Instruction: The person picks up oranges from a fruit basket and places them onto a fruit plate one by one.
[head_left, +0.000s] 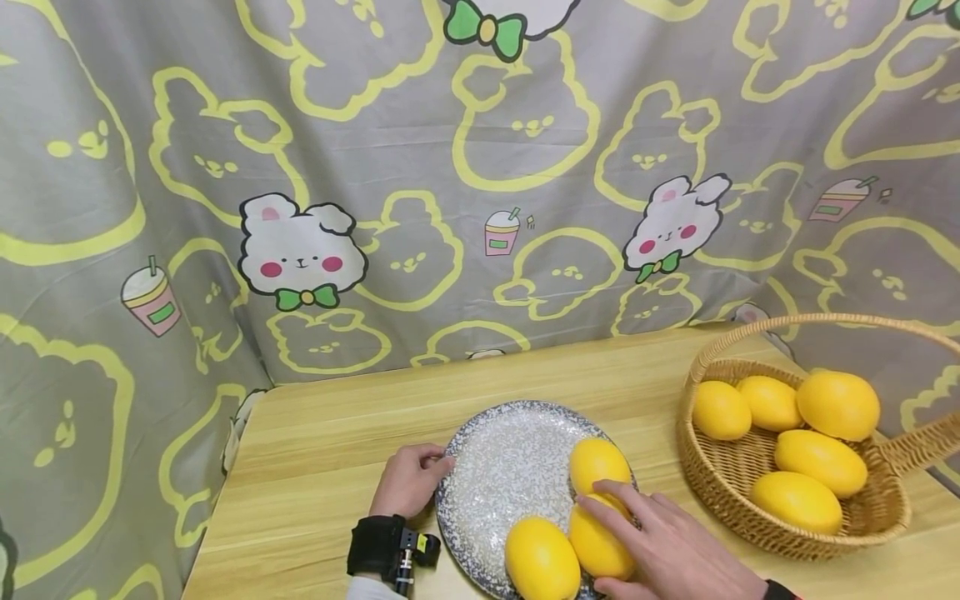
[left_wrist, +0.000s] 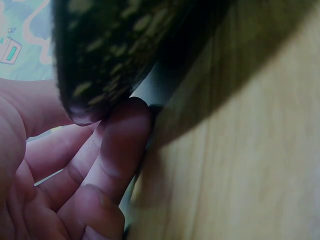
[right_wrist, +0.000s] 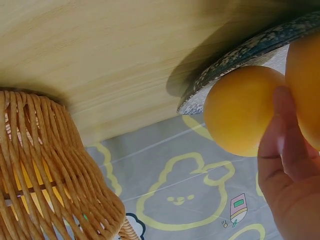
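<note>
Head view: speckled plate (head_left: pixel 495 475) rests on the wooden table (head_left: pixel 315 467). My left hand (head_left: pixel 408 482) grips its rim at 9 o'clock. My right hand (head_left: pixel 667 542) grasps the yellow fruit (head_left: pixel 596 546) at 4 o'clock; two more (head_left: pixel 600 465) (head_left: pixel 542 557) sit at 2 and 6 o'clock. Wicker basket (head_left: pixel 735 467), containing five fruits (head_left: pixel 821 462), stands at 3 o'clock from the plate.

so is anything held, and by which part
Left hand holds the plate by its rim; right hand holds the plate's middle yellow fruit around its right side.
</note>
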